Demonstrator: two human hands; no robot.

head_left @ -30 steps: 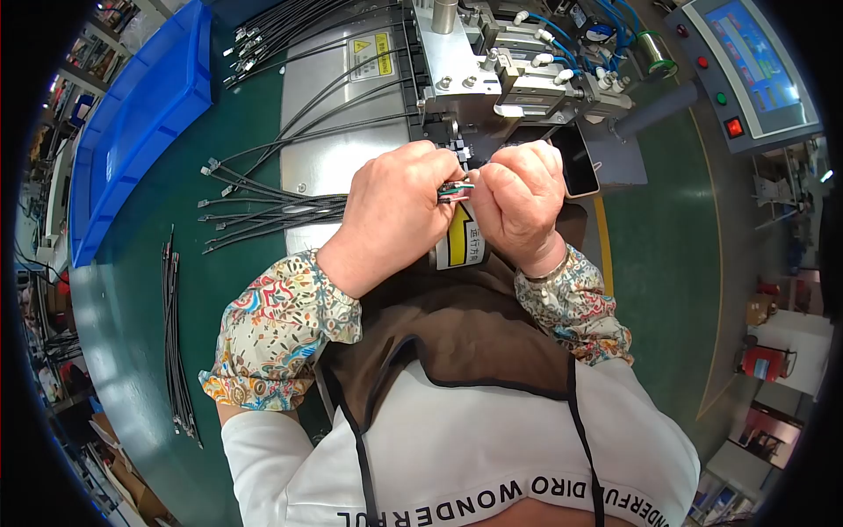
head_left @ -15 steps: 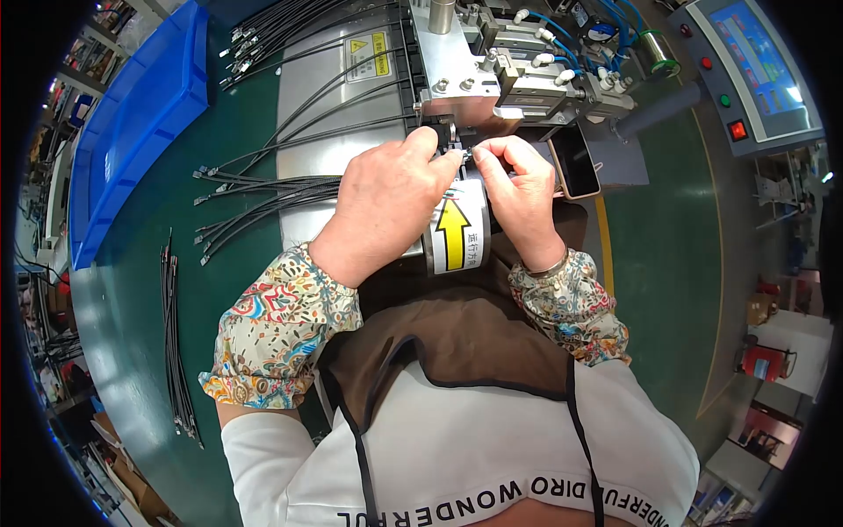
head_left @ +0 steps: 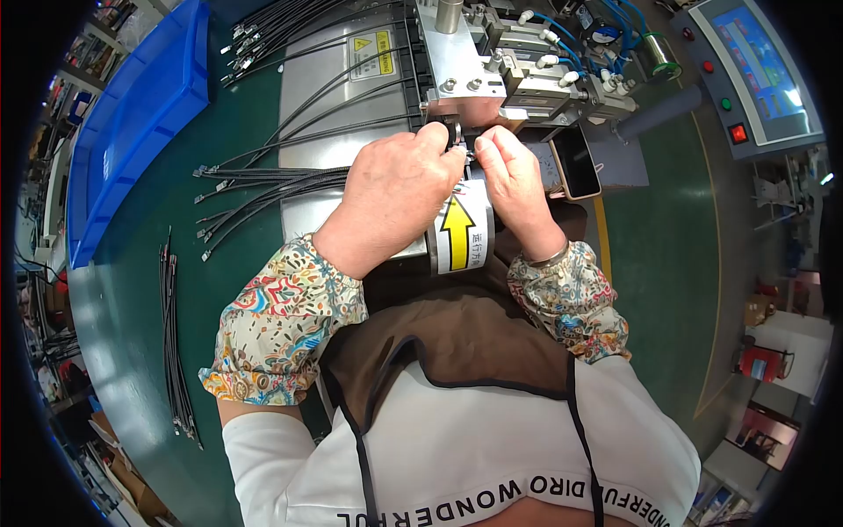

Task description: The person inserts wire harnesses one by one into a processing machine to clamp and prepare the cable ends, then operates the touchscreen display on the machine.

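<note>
Closed round a bundle of black cables (head_left: 290,183), my left hand (head_left: 393,186) is at the front of the machine (head_left: 461,61), thumb and index finger near its metal fixture. The connector ends of the bundle fan out to the left over the green table. My right hand (head_left: 518,183) pinches something small at the same fixture, close to the left fingertips; the piece is too small to make out. Below the fingers is a white label with a yellow arrow (head_left: 457,235). Several more black cables (head_left: 351,70) run from the machine across the metal cover.
A blue tray (head_left: 132,132) lies at the left on the green table (head_left: 123,325). Another cable bundle (head_left: 172,351) lies nearer. A phone-like dark object (head_left: 577,163) sits right of my right hand. A control panel (head_left: 755,75) with a screen stands at the upper right.
Both hands have moved up to the machine's fixture, uncovering the yellow arrow label. My right hand has changed from a curled grip to a fingertip pinch. The held bundle has shifted slightly.
</note>
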